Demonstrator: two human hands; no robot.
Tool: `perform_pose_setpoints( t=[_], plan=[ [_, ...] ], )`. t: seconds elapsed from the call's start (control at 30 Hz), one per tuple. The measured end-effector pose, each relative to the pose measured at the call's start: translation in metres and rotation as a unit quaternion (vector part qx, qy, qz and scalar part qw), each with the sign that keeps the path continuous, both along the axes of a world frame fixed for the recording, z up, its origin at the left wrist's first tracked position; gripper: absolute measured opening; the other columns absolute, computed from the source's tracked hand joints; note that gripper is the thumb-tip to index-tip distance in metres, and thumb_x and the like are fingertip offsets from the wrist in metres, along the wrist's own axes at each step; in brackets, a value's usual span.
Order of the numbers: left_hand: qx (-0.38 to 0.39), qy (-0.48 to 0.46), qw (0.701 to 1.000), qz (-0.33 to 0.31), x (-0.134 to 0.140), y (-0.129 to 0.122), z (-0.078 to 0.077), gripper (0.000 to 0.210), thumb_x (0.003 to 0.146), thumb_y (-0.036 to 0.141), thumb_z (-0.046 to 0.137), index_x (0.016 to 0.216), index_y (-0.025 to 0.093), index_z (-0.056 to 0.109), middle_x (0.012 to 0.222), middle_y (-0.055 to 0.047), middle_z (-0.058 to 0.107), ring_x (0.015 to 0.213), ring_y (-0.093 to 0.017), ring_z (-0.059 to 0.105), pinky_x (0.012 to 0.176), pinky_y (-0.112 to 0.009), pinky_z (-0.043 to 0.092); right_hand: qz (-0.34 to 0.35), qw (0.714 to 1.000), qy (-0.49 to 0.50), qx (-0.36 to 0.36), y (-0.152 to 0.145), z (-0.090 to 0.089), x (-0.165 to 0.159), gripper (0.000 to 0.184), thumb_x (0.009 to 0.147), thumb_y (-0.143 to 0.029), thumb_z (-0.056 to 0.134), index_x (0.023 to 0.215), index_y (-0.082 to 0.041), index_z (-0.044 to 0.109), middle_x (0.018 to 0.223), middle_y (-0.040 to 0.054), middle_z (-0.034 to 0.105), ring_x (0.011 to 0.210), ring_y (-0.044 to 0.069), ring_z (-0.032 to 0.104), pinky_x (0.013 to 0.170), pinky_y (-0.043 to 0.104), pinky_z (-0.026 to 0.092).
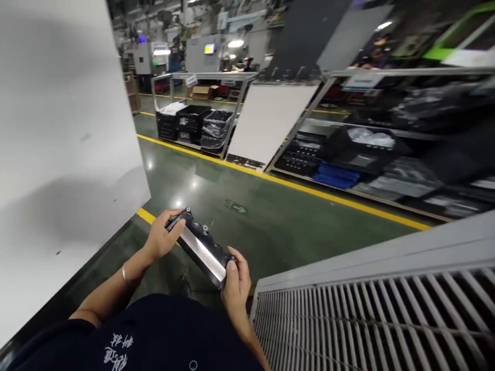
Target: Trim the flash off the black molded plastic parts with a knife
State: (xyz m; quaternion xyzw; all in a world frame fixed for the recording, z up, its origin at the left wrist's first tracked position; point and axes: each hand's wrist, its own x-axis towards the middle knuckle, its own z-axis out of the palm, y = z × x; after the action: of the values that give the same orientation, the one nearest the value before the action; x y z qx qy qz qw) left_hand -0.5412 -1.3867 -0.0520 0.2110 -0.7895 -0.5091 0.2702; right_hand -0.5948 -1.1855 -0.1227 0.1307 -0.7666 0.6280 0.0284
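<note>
Head view: we see glossy green floor (278, 226) and, lower right, parallel grey slats (356, 319). Our oblong black part (208, 242), scalloped on one side, with a shiny silvery band (203, 251), is held aslant before our dark shirt (166, 324); our left hand (161, 237) and right hand (236, 283) grasp opposite ends, both partly curled.

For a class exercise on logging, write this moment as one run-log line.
object: black part with silver strip | left hand: holds one end | right hand: holds opposite end | place: above green floor
</note>
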Motion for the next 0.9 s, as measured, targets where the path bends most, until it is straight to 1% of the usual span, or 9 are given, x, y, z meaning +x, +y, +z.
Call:
perform_pose_setpoints(
  t=[0.1,0.2,0.33,0.5,0.6,0.67,0.77,0.83,0.9],
  plan=[
    [0.016,-0.018,0.999,-0.044,-0.055,-0.014,0.004,0.032,0.075,0.03,0.064,0.105,0.018,0.065,0.106,-0.007,0.069,0.091,-0.02,0.064,0.083,-0.034,0.049,-0.035,0.999,0.022,0.005,-0.009,0.004,-0.043,0.035,0.085,-0.044,0.048,0.107,-0.02,0.061,0.104,0.0086,0.065,0.095,0.025,0.06,0.084,0.041,0.045],
    [0.055,-0.035,0.994,-0.084,-0.105,-0.025,0.003,0.036,0.071,0.029,0.068,0.105,0.018,0.064,0.102,-0.007,0.069,0.088,-0.02,0.063,0.083,-0.035,0.049,-0.069,0.997,0.016,0.03,-0.013,0.005,-0.08,0.034,0.085,-0.043,0.048,0.107,-0.021,0.06,0.105,0.0083,0.065,0.096,0.025,0.059,0.085,0.041,0.044],
    [0.089,-0.058,0.979,-0.174,-0.173,-0.044,-0.008,0.045,0.066,0.027,0.071,0.109,0.017,0.061,0.098,-0.007,0.068,0.085,-0.02,0.062,0.079,-0.034,0.05,-0.12,0.992,0.009,0.049,-0.023,-0.003,-0.129,0.036,0.084,-0.046,0.049,0.106,-0.02,0.062,0.105,0.0088,0.066,0.096,0.025,0.059,0.085,0.04,0.044],
    [0.066,-0.047,0.953,-0.29,-0.261,-0.082,-0.021,0.06,0.065,0.025,0.072,0.121,0.017,0.053,0.117,-0.011,0.061,0.1,-0.023,0.059,0.088,-0.038,0.047,-0.178,0.983,-0.011,0.032,-0.053,-0.02,-0.206,0.041,0.084,-0.049,0.047,0.104,-0.018,0.064,0.106,0.0091,0.066,0.098,0.025,0.059,0.088,0.039,0.043],
    [0.07,-0.04,0.94,-0.332,-0.316,-0.105,-0.028,0.063,0.065,0.023,0.072,0.124,0.017,0.051,0.116,-0.011,0.061,0.101,-0.024,0.059,0.09,-0.038,0.045,-0.2,0.979,-0.023,0.027,-0.07,-0.025,-0.254,0.044,0.083,-0.051,0.047,0.105,-0.017,0.064,0.107,0.0088,0.066,0.098,0.024,0.058,0.088,0.038,0.042],
    [0.087,-0.046,0.93,-0.354,-0.354,-0.113,-0.036,0.063,0.066,0.024,0.072,0.125,0.018,0.051,0.114,-0.011,0.062,0.098,-0.023,0.059,0.088,-0.037,0.045,-0.218,0.975,-0.032,0.04,-0.075,-0.024,-0.281,0.045,0.083,-0.052,0.048,0.106,-0.017,0.065,0.107,0.0085,0.066,0.097,0.023,0.058,0.087,0.036,0.043],
    [0.154,-0.047,0.91,-0.383,-0.41,-0.105,-0.054,0.059,0.067,0.029,0.072,0.122,0.018,0.053,0.113,-0.011,0.062,0.095,-0.023,0.059,0.085,-0.036,0.046,-0.248,0.965,-0.057,0.055,-0.071,-0.018,-0.313,0.047,0.081,-0.055,0.051,0.106,-0.018,0.065,0.106,0.008,0.066,0.097,0.023,0.058,0.086,0.033,0.043],
    [0.253,-0.032,0.893,-0.371,-0.443,-0.084,-0.069,0.054,0.068,0.035,0.071,0.117,0.017,0.055,0.115,-0.012,0.062,0.102,-0.025,0.058,0.088,-0.036,0.045,-0.274,0.957,-0.082,0.044,-0.061,-0.016,-0.329,0.047,0.078,-0.058,0.054,0.103,-0.019,0.067,0.106,0.0074,0.066,0.1,0.023,0.057,0.087,0.033,0.043],
    [0.384,-0.02,0.857,-0.344,-0.469,-0.053,-0.085,0.054,0.069,0.042,0.07,0.115,0.017,0.055,0.119,-0.013,0.061,0.111,-0.027,0.055,0.094,-0.037,0.043,-0.311,0.943,-0.114,0.017,-0.05,-0.017,-0.343,0.049,0.075,-0.062,0.056,0.098,-0.02,0.068,0.104,0.0067,0.067,0.102,0.024,0.057,0.088,0.032,0.043]
  ],
)
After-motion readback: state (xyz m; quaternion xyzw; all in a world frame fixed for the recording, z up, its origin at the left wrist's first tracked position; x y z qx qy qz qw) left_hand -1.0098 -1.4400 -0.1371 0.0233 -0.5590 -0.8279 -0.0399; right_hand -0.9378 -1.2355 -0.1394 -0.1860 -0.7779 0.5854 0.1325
